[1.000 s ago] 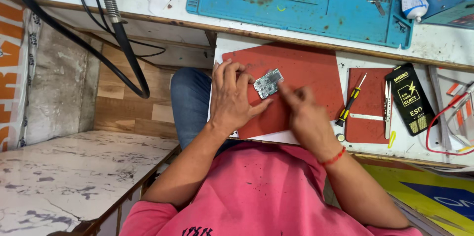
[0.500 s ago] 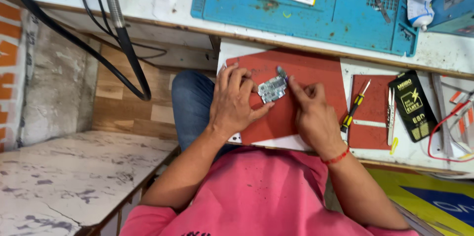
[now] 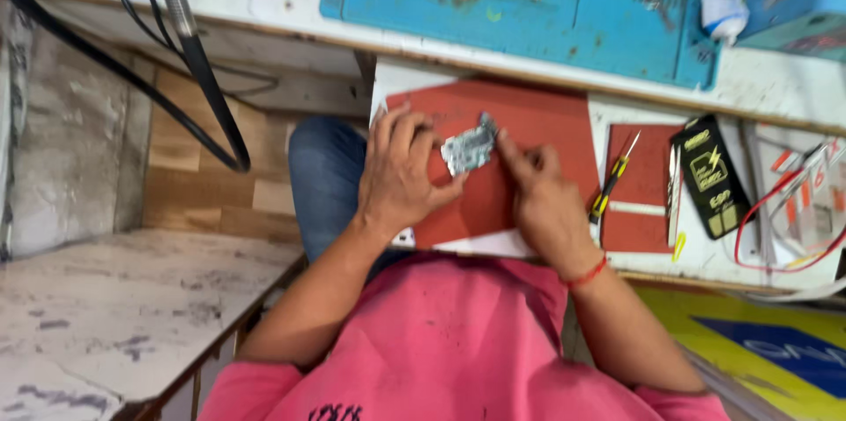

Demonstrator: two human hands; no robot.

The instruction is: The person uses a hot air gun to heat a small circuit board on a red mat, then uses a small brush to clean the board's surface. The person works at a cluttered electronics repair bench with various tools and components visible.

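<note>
The left hand (image 3: 401, 176) pinches a small metal circuit board (image 3: 468, 149) by its edge, holding it steady just above the red mat (image 3: 538, 134). The right hand (image 3: 539, 196) presses its fingertips against the board's other side. A yellow screwdriver (image 3: 614, 178) lies nearby on the desk (image 3: 793, 90), within reach.

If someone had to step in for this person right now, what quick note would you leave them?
Left hand: holds the small metal part steady over the red mat.
Right hand: fingertips at the part's right edge; whether it holds a tool is too blurred to tell.
Nearby: yellow-handled screwdriver and a black package, lying to the right.
Done or left: cannot tell; the part is in hand.
</note>
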